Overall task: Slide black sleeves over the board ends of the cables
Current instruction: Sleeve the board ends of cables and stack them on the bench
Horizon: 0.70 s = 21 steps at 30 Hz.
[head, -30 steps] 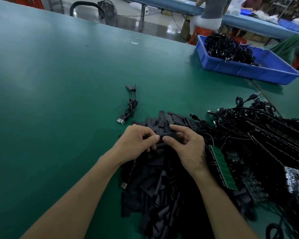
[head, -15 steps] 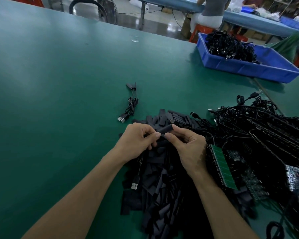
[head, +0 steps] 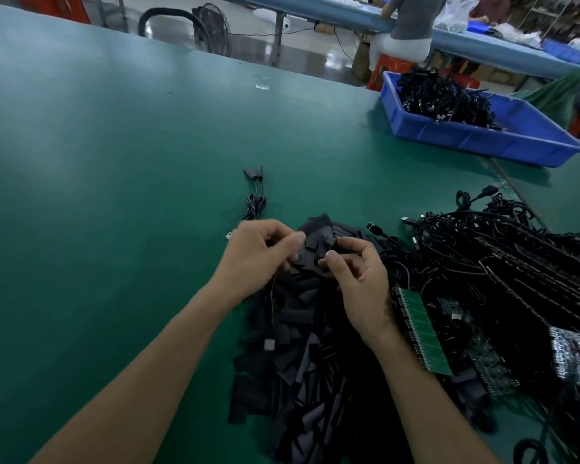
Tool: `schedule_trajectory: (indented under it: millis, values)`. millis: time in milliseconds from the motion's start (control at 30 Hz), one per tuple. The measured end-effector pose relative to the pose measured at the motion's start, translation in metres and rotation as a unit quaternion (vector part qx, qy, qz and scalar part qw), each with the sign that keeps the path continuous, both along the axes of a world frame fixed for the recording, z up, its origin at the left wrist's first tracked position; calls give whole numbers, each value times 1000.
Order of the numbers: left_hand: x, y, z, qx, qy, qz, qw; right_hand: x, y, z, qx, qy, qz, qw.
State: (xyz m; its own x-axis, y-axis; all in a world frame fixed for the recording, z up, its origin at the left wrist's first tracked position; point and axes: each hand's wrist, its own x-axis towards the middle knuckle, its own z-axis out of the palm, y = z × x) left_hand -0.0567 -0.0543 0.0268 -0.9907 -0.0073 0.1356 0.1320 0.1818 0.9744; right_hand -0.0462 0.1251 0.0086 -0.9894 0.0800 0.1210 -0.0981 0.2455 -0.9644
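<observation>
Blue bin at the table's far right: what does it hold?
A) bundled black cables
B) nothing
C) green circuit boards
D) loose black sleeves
A: the blue bin holds a heap of bundled black cables, piled toward its far end, with some metal plugs showing among them.
</observation>
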Motion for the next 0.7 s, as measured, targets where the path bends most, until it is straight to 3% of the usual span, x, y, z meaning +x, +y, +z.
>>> schedule_trajectory:
  millis: [133, 233, 400, 600, 700]
  values:
    - [-29, -12, 20, 67, -7, 138, 988, 8, -6, 11, 139, 9, 47, 989]
    - [-70, -15, 25, 82, -54, 188, 977, 15, -12, 21, 231, 14, 94, 968]
    - [-132, -22, 20, -83, -121, 225, 963, 21, -14, 27, 291, 50, 119, 948]
    - [-155, -26, 15, -327, -179, 151, 916, 20, -8, 27, 323, 51, 113, 938]
    - [-141, -19, 13, -396, -143, 153, 894, 19, -6, 27, 341, 51, 112, 932]
